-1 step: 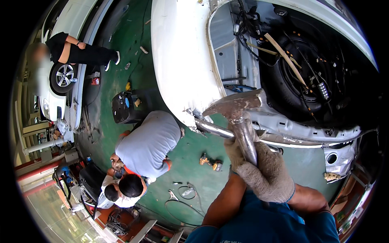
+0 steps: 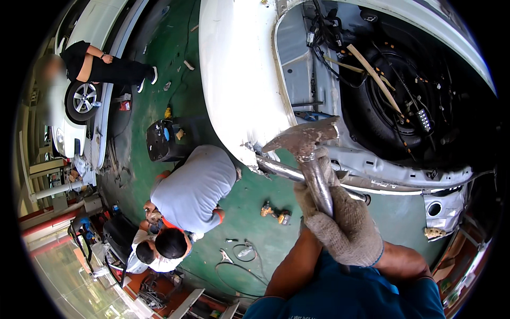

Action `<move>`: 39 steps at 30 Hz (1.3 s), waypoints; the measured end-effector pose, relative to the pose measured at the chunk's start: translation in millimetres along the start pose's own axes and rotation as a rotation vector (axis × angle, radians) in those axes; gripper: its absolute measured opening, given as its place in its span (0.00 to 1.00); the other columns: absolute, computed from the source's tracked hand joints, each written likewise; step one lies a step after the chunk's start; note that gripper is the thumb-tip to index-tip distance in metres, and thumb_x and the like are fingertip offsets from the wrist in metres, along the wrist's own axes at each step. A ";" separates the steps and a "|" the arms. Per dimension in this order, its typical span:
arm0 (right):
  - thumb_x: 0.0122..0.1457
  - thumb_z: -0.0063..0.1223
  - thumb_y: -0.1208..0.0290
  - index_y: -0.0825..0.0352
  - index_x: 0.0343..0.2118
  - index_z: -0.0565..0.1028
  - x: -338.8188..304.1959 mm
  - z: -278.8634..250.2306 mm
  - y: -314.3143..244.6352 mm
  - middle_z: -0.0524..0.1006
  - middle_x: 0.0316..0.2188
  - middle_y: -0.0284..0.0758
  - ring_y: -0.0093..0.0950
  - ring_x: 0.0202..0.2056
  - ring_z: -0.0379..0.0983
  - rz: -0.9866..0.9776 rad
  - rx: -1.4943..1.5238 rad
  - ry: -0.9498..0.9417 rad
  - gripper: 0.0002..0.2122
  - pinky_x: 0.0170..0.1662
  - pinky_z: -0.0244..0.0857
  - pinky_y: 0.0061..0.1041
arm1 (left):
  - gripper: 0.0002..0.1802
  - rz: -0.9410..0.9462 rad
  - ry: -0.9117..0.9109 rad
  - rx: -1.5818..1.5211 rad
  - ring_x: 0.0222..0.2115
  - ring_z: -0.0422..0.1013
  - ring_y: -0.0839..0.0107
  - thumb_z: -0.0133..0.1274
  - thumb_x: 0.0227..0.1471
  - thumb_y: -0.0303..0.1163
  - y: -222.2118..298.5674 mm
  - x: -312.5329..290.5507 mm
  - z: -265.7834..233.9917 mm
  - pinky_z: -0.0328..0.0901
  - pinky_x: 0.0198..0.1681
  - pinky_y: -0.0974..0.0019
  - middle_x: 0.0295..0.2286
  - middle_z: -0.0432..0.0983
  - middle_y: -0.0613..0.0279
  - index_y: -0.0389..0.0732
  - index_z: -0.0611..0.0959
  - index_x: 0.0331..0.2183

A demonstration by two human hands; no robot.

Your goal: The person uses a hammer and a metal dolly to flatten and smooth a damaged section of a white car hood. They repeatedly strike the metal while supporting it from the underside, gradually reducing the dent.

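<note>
My right hand (image 2: 348, 231), in a knitted work glove, is closed round the steel handle of a hammer (image 2: 301, 139) with a worn, rust-brown head. Beneath it, my left hand (image 2: 304, 198), also gloved and partly hidden by the hammer and right hand, grips a metal bar (image 2: 277, 167). The bar slants toward the torn lower corner of a white car body panel (image 2: 239, 80), its far end at the ragged edge. Whether the bar touches the metal I cannot tell. The hammer head hangs above the bar, near the boot opening's edge.
The open boot holds a spare tyre (image 2: 372, 114), wiring and a wooden stick (image 2: 374, 77). Two people crouch at the left, beside a black bumper-like part (image 2: 159, 141). Another person stands farther off. A cordless drill (image 2: 276, 212) and a hose (image 2: 234, 276) lie on the green floor.
The hammer and my right hand have shifted slightly left. My left hand and the bar have stayed almost still.
</note>
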State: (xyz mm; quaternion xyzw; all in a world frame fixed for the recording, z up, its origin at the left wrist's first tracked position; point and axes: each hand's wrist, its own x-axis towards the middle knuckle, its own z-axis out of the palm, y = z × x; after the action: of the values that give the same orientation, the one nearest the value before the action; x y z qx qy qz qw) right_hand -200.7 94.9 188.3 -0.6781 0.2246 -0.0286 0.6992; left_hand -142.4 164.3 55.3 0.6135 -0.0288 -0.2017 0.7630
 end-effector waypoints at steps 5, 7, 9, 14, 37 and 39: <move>0.70 0.51 0.56 0.77 0.44 0.70 9.8 11.5 -4.2 0.67 0.41 0.51 0.43 0.38 0.70 0.069 0.159 -0.047 0.22 0.45 0.67 0.44 | 0.16 -0.063 0.017 -0.134 0.31 0.77 0.71 0.55 0.65 0.31 -0.5 -7.0 -2.2 0.73 0.31 0.68 0.40 0.79 0.53 0.29 0.81 0.48; 0.70 0.50 0.56 0.76 0.45 0.70 8.7 8.1 -11.6 0.69 0.38 0.49 0.42 0.35 0.72 0.093 0.214 -0.023 0.21 0.43 0.68 0.43 | 0.16 -0.071 0.015 -0.151 0.31 0.77 0.71 0.55 0.65 0.32 -1.1 -7.2 -3.2 0.73 0.32 0.68 0.40 0.79 0.54 0.29 0.81 0.47; 0.70 0.50 0.57 0.75 0.45 0.71 7.0 5.8 -18.5 0.72 0.35 0.47 0.41 0.33 0.73 0.115 0.269 0.013 0.20 0.40 0.70 0.41 | 0.16 -0.078 0.012 -0.176 0.31 0.77 0.71 0.55 0.65 0.32 -3.2 -8.3 -1.4 0.73 0.32 0.68 0.40 0.79 0.54 0.29 0.81 0.47; 0.71 0.50 0.64 0.74 0.54 0.70 10.2 20.2 8.8 0.75 0.28 0.34 0.21 0.27 0.73 -0.141 0.046 0.048 0.17 0.32 0.68 0.23 | 0.16 -0.097 0.039 -0.212 0.31 0.77 0.71 0.55 0.65 0.33 4.9 -13.4 -0.4 0.73 0.32 0.67 0.39 0.79 0.54 0.29 0.80 0.47; 0.66 0.55 0.61 0.70 0.42 0.75 2.7 26.3 -12.8 0.69 0.42 0.56 0.51 0.48 0.66 0.219 0.411 0.036 0.14 0.56 0.55 0.52 | 0.18 -0.106 0.119 -0.337 0.32 0.77 0.71 0.56 0.64 0.37 20.6 -13.5 10.3 0.73 0.34 0.67 0.37 0.80 0.57 0.29 0.80 0.45; 0.66 0.55 0.60 0.70 0.42 0.75 -0.3 26.2 -13.0 0.69 0.41 0.55 0.49 0.44 0.67 0.290 0.456 -0.003 0.15 0.51 0.57 0.49 | 0.19 -0.109 0.119 -0.334 0.32 0.77 0.71 0.56 0.64 0.37 21.4 -12.7 5.0 0.73 0.34 0.67 0.37 0.80 0.57 0.29 0.80 0.45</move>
State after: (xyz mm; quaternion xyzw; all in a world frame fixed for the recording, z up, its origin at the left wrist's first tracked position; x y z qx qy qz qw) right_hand -188.3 118.5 200.3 -0.4639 0.3062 0.0229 0.8310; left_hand -149.7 167.6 79.4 0.4896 0.0837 -0.2082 0.8426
